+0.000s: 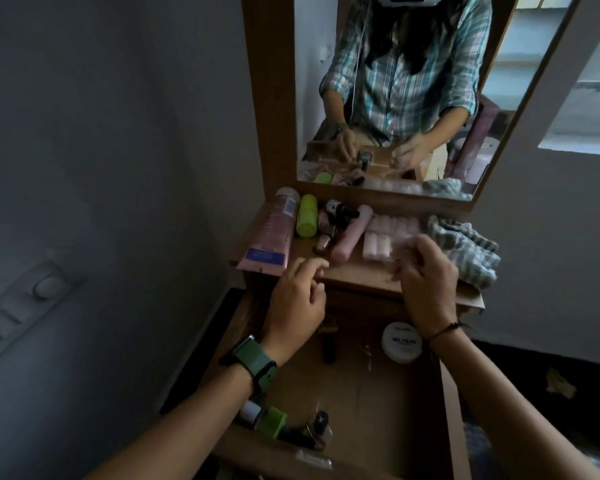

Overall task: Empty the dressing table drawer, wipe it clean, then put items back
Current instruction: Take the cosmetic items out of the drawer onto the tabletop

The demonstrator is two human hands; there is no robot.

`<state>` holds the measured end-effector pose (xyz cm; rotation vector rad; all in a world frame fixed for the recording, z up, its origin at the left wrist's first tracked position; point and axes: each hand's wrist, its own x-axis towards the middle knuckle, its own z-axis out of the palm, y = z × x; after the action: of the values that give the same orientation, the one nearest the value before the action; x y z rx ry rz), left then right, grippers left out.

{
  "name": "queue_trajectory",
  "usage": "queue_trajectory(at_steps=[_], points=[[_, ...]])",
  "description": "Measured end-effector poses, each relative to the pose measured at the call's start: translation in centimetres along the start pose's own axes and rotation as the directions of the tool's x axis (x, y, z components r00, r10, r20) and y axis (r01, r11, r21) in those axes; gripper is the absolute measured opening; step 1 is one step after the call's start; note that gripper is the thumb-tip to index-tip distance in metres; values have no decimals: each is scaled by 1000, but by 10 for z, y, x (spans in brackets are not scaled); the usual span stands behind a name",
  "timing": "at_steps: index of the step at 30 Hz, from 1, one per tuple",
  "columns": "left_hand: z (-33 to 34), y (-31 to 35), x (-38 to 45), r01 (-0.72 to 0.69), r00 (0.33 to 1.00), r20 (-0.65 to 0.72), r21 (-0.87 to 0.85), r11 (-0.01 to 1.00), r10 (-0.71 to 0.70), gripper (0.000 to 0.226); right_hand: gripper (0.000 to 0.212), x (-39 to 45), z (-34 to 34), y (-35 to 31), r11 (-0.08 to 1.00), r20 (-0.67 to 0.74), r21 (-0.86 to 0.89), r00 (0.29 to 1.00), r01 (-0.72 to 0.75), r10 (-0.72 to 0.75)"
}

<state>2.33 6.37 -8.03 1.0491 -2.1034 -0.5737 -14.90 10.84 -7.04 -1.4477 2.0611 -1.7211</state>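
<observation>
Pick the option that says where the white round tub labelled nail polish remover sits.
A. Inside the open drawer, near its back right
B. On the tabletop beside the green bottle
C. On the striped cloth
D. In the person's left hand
A: the white round tub lies on the floor of the open drawer, below the tabletop edge and just beside the right hand's wrist, held by neither hand.

Grey wall point(118, 133), window point(582, 109) at right
</observation>
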Motion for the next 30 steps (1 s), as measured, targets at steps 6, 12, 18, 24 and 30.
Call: queue_trajectory(at_steps=[6,12,18,24,30], points=[[-14,-39,-41,182,805,453,425,887,-383,35,20,-50,0,30,691,589,-688,727,221,354],[-17,-48,-59,261,572,532,603,754,-624,54,63,-52,21,38,582,518,-805,615,116,594],[-17,-46,-58,149,395,661,639,755,-638,94,75,-56,47,45,671,574,-732,641,121,510],[-26,-44,-52,-96,279,725,674,733,-630,101,86,-67,85,33,653,663,-697,613,296,429],[-17,-45,-61,-163,349,694,707,688,-630,97,79,-60,99,28,556,726,-680,547,478,417]])
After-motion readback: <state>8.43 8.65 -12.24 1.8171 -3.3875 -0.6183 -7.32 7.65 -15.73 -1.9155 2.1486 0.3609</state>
